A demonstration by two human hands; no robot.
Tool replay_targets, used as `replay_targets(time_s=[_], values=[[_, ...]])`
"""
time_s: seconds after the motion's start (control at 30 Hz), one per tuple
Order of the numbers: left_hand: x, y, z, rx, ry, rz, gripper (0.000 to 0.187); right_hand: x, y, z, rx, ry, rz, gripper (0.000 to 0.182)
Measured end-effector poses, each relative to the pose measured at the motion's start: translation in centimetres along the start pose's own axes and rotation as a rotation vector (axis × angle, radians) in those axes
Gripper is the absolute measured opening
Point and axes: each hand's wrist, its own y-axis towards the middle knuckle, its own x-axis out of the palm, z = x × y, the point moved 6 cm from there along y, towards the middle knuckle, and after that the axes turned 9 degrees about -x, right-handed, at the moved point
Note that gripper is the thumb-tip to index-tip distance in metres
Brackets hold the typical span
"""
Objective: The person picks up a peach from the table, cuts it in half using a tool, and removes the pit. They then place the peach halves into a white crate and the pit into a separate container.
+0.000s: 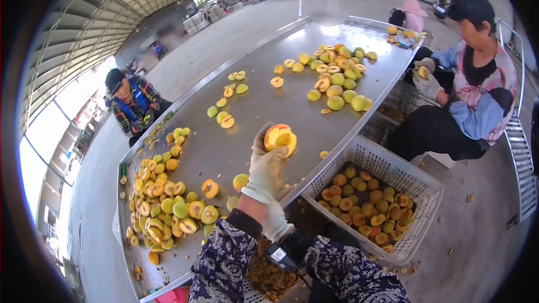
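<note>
My left hand (264, 168), in a pale work glove, is raised over the near edge of the metal table (269, 106). It grips a peach half (279, 138) between thumb and fingers, the cut yellow face and hollow pit cavity turned up. My right hand (275, 221), also gloved, is lower and partly behind my left wrist; its fingers are hidden. A whole peach (240, 182) and a cut peach half (210, 188) lie on the table left of my left hand.
A grey plastic crate (418, 244) of peach halves stands at right; a basket of pits (272, 275) sits below my hands. Peach piles (168, 207) (337, 78) lie on the raised-edge table. Co-workers sit at right (483, 84) and far left (135, 101).
</note>
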Motion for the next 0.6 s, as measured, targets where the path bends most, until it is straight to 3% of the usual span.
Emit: replay_targets(time_s=[0.03, 0.07, 0.1, 0.2, 0.37, 0.6], values=[[-0.2, 1.4, -0.6, 0.069, 0.071, -0.003, 0.057, 1.3, -0.2, -0.7, 0.206, 0.941, 0.087, 0.051], [-0.1, 2.5, -1.5, 0.128, 0.13, -0.015, 0.053, 0.6, -0.4, 0.6, 0.124, 0.812, 0.15, 0.049], [0.4, 3.1, -2.1, 0.097, 0.146, 0.009, 0.048, 0.1, 0.0, 0.7, 0.202, 0.927, 0.274, 0.04], [5.8, 3.3, -4.4, -0.106, 0.378, 0.12, 0.034, -0.1, -1.0, -0.6, 0.259, 0.736, 0.373, 0.039], [13.1, 2.4, -8.8, -0.179, 0.362, -0.096, 0.033, 0.9, -2.4, -1.6, 0.352, 0.684, 0.416, 0.038], [8.3, 0.3, -7.9, -0.282, 0.181, -0.012, 0.033, 1.3, -2.4, -1.8, 0.367, 0.674, 0.431, 0.036]])
